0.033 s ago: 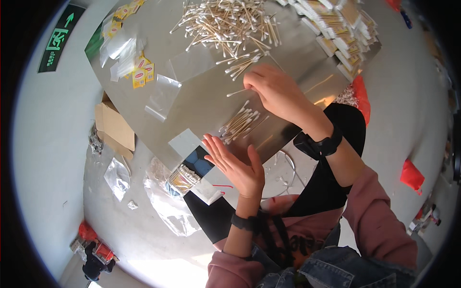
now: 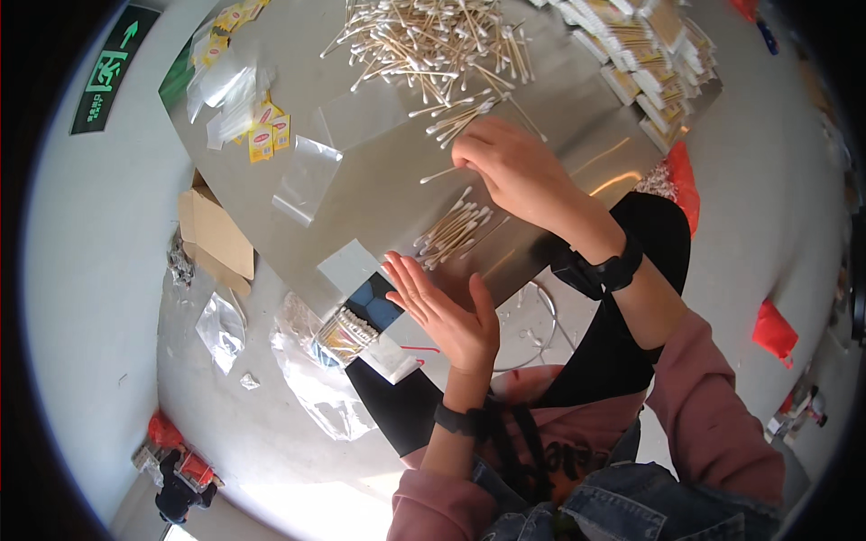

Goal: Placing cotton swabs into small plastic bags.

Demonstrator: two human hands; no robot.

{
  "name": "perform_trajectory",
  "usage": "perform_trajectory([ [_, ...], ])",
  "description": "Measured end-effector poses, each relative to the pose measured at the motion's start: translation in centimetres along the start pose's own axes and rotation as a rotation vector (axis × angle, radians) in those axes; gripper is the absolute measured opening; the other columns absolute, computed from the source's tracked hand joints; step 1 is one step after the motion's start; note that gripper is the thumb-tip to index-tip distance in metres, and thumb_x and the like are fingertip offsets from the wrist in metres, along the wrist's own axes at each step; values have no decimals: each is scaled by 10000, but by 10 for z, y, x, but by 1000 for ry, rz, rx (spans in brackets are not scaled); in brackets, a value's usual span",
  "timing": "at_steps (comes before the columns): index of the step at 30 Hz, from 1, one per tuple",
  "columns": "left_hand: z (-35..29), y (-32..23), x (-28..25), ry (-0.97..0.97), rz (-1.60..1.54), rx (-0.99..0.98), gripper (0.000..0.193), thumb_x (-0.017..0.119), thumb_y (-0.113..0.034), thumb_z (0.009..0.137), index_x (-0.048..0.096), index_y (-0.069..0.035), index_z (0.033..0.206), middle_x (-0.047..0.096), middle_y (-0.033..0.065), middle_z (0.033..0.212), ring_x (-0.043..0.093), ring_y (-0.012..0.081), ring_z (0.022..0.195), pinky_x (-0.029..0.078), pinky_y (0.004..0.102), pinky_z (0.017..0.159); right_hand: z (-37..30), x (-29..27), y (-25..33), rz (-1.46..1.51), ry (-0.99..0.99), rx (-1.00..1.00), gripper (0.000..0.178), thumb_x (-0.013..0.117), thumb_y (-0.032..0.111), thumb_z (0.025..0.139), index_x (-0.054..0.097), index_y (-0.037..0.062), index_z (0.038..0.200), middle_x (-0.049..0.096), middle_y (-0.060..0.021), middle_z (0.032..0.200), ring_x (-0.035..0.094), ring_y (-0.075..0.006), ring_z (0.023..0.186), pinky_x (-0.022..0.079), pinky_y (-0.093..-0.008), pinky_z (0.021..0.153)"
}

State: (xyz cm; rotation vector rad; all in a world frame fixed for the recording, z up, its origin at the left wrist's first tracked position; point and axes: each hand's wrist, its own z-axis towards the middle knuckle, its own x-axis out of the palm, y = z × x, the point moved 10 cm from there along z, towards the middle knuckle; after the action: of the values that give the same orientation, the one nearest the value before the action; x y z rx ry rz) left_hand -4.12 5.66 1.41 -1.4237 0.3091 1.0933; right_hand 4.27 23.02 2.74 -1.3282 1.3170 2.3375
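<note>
Swab bundle (image 2: 454,231) slants near-left to far-right; open left hand (image 2: 451,322) just nearside, right hand (image 2: 519,173) beyond, pinching one swab (image 2: 437,176).

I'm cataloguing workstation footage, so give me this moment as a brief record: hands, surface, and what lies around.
Right hand: pinching one cotton swab
Left hand: open, fingers extended, no object visible in it
Surface: shiny grey table
Between the hands: small swab group
Far side: large loose swab pile
Far right: stacked swab bundles
Left side: clear bag, yellow packets
</note>
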Motion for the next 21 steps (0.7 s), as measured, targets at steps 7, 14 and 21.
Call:
perform_trajectory([
  [7,11,-12,21,220,227,67,922,608,-411,971,126,101,1567,122,300,1648,84,464,1539,56,585,1222,-1,3,15,347,-15,-100,151,594,-54,907,659,31,1013,653,-81,939,633,-250,914,511,-349,790],
  [14,40,-12,45,300,492,79,1037,500,-676,938,205,106,1552,194,309,1626,153,429,1535,129,568,1221,-23,-23,-34,476,-92,209,163,543,-27,979,659,3,1088,697,-71,1030,685,-151,912,539,-287,832],
  [21,45,-17,51,266,562,118,1082,473,-736,913,202,86,1561,199,274,1638,174,419,1533,165,557,1218,-30,-20,-25,463,-147,185,186,565,-31,968,653,19,1124,689,-89,1009,703,-187,928,550,-298,814],
])
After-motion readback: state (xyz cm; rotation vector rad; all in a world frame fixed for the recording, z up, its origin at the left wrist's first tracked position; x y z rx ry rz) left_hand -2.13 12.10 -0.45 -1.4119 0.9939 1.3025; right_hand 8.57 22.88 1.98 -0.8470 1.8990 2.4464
